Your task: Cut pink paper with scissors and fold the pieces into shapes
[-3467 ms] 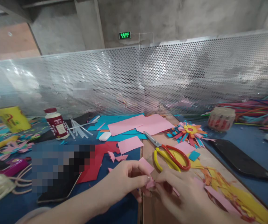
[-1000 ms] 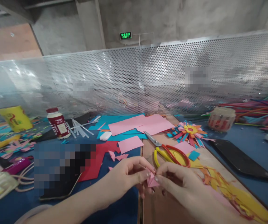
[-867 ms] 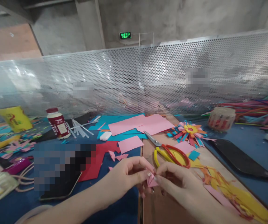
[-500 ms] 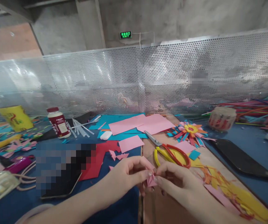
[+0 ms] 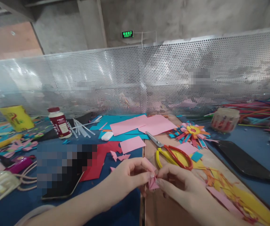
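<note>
Between my two hands is a small piece of folded pink paper, its creases fanning out from the top. My left hand pinches its left side with thumb and fingers. On the other side, my right hand grips it with thumb and forefinger. Just beyond my hands lie scissors with red and yellow handles, blades pointing away to the left. Pink paper scraps and a pink paper rectangle rest left of the scissors. The fingers partly hide the folded paper.
A colourful paper flower lies beyond the scissors, with a black phone to its right. Pink sheets cover blue paper at the back. A bottle stands at left behind another phone. A perforated metal screen bounds the table.
Both hands keep hold of the folded pink paper in nearly the same place, with only slight finger movement. The whole view has shifted very slightly.
</note>
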`<action>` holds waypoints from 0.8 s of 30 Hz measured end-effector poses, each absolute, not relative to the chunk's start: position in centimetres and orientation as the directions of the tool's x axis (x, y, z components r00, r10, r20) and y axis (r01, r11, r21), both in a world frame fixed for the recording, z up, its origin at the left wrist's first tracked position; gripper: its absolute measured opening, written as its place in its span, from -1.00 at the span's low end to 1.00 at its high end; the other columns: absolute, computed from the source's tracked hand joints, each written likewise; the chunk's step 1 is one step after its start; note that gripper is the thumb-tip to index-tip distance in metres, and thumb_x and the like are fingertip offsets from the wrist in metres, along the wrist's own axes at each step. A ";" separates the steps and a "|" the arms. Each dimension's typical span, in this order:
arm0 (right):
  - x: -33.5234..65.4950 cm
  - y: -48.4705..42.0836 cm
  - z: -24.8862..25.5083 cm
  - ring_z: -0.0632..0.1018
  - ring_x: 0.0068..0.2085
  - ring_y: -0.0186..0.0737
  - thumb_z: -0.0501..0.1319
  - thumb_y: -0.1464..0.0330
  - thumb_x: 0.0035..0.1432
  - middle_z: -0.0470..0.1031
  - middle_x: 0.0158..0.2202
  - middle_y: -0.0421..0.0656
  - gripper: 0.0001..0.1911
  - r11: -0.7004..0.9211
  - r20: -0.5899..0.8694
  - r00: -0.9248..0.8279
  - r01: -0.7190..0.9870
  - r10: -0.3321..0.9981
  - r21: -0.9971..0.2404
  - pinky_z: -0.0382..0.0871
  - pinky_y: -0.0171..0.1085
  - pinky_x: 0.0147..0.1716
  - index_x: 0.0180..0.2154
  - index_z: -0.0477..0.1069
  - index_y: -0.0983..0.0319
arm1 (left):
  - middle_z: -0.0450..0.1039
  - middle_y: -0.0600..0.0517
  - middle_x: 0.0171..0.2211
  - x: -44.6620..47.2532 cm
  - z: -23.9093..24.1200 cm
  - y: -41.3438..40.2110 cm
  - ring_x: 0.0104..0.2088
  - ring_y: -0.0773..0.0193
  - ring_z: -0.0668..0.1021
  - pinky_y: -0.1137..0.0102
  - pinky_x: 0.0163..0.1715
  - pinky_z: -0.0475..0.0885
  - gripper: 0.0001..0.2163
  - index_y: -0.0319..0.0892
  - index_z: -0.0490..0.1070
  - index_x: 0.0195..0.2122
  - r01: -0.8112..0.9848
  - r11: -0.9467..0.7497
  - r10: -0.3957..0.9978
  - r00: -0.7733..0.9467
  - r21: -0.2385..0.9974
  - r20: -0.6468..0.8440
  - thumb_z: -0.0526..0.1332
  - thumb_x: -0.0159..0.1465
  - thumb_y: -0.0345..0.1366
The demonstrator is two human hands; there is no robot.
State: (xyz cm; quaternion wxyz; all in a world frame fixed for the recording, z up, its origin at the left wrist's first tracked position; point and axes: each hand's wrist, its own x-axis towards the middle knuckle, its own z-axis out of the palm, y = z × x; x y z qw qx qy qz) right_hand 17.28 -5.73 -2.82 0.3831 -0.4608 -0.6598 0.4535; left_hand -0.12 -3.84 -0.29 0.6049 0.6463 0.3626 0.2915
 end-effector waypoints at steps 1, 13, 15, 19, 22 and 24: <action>17.3 -5.7 -2.9 0.36 -0.50 -0.37 0.15 0.24 0.01 0.35 -0.54 -0.22 -0.81 0.161 0.085 -0.283 0.257 0.955 -0.953 0.22 -0.39 -0.51 -0.50 0.32 0.24 | 0.35 0.10 -0.48 -0.1 -0.3 -3.8 -0.48 0.39 0.45 0.44 -0.44 0.40 -0.89 -0.22 0.37 -0.38 0.117 -0.008 0.824 0.563 0.993 -0.060 0.17 0.14 -0.29; 17.3 -5.8 -2.8 0.37 -0.48 -0.35 0.15 0.20 0.00 0.36 -0.51 -0.20 -0.77 0.155 0.088 -0.296 0.210 0.951 -0.965 0.25 -0.38 -0.50 -0.52 0.31 0.24 | 0.34 0.10 -0.48 0.0 -0.3 -3.9 -0.49 0.40 0.43 0.43 -0.44 0.39 -0.87 -0.23 0.37 -0.40 0.122 -0.008 0.827 0.559 0.992 -0.063 0.18 0.13 -0.26; 17.3 -5.8 -2.6 0.37 -0.48 -0.35 0.15 0.20 0.00 0.36 -0.51 -0.20 -0.77 0.157 0.087 -0.303 0.218 0.949 -0.963 0.24 -0.37 -0.50 -0.52 0.31 0.24 | 0.33 0.11 -0.48 0.0 -0.2 -4.0 -0.49 0.41 0.43 0.44 -0.44 0.39 -0.87 -0.23 0.37 -0.40 0.116 -0.002 0.825 0.562 0.993 -0.064 0.18 0.13 -0.25; 17.4 -5.9 -2.2 0.35 -0.49 -0.35 0.14 0.21 -0.01 0.35 -0.53 -0.22 -0.79 0.153 0.082 -0.301 0.223 0.950 -0.963 0.22 -0.38 -0.50 -0.51 0.31 0.23 | 0.32 0.11 -0.48 -0.1 0.0 -4.0 -0.49 0.41 0.43 0.44 -0.43 0.39 -0.85 -0.22 0.37 -0.39 0.112 0.012 0.823 0.563 0.994 -0.073 0.19 0.13 -0.23; 17.4 -5.9 -2.1 0.34 -0.48 -0.35 0.14 0.20 -0.01 0.35 -0.52 -0.22 -0.78 0.139 0.064 -0.299 0.236 0.952 -0.962 0.22 -0.37 -0.49 -0.51 0.30 0.23 | 0.32 0.11 -0.48 -0.1 0.0 -4.0 -0.49 0.41 0.43 0.43 -0.43 0.40 -0.84 -0.22 0.38 -0.40 0.121 0.012 0.825 0.559 0.993 -0.077 0.19 0.12 -0.22; 17.3 -5.9 -2.1 0.35 -0.48 -0.35 0.13 0.19 -0.01 0.35 -0.51 -0.21 -0.77 0.139 0.064 -0.297 0.239 0.953 -0.961 0.22 -0.37 -0.48 -0.50 0.31 0.23 | 0.33 0.11 -0.48 -0.1 -0.2 -4.0 -0.50 0.42 0.44 0.45 -0.44 0.40 -0.84 -0.22 0.38 -0.40 0.122 -0.013 0.836 0.546 0.992 -0.056 0.19 0.12 -0.21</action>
